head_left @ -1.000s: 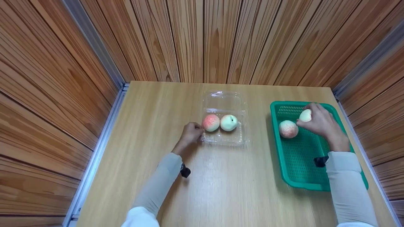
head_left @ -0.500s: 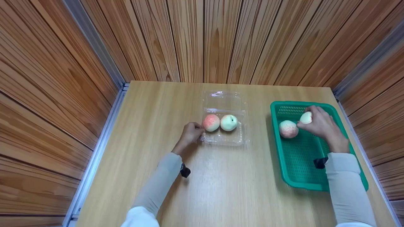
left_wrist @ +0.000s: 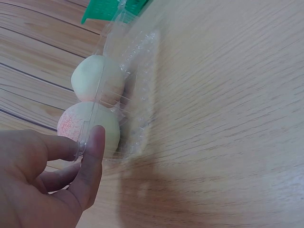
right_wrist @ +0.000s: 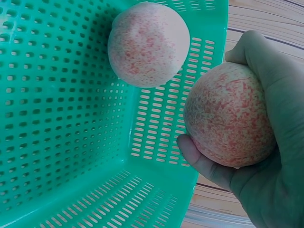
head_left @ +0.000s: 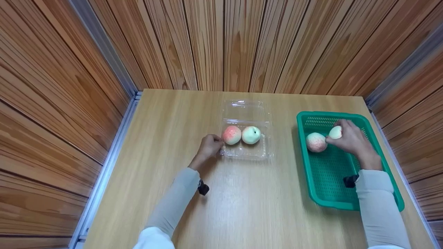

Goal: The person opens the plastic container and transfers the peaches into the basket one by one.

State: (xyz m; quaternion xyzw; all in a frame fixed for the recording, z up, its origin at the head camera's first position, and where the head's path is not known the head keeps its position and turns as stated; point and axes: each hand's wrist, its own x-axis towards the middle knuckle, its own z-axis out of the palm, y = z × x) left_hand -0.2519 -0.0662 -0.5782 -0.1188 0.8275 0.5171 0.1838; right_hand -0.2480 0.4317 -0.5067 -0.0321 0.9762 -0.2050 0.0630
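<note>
My left hand pinches the left rim of a clear plastic clamshell box between thumb and fingers, as the left wrist view confirms. Two peaches sit side by side in the box: a pink-red one on the left and a pale one on the right. Over the green basket, my right hand grips a pale peach with red speckles, its fingers curled round the fruit. Another speckled peach lies in the basket, left of this hand.
The box's transparent lid lies folded back behind its base. A wooden table bears box and basket. Plank walls enclose the back and sides, with the basket close to the table's right edge.
My right hand, still gripping the peach, has shifted slightly nearer to me over the basket. My left hand and the box have stayed in place.
</note>
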